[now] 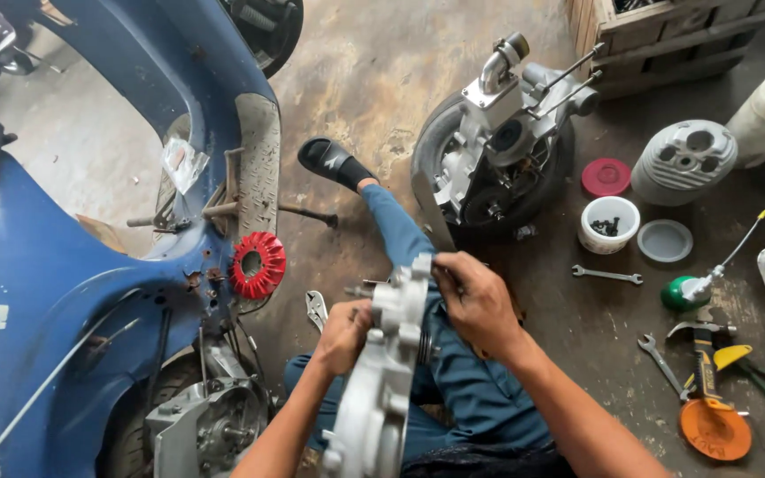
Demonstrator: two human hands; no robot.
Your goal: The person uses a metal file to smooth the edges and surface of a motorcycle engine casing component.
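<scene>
A grey cast-metal engine case (381, 381) stands on edge across my lap, over my blue trousers. My left hand (343, 335) grips its left side near the top. My right hand (475, 301) is closed on the upper right edge of the case, fingers pinched at a small part there; what they pinch is hidden. Just beyond the case my leg stretches out to a black sandal (331, 162).
A blue scooter body (55, 283) fills the left, with a red finned fan (258, 264) on it. An engine with wheel (498, 150) stands ahead. Wrenches (607, 275), a hammer (706, 354), a white tub of bolts (609, 224), lids, a finned cylinder head (685, 161) and a wooden crate (666, 31) lie right.
</scene>
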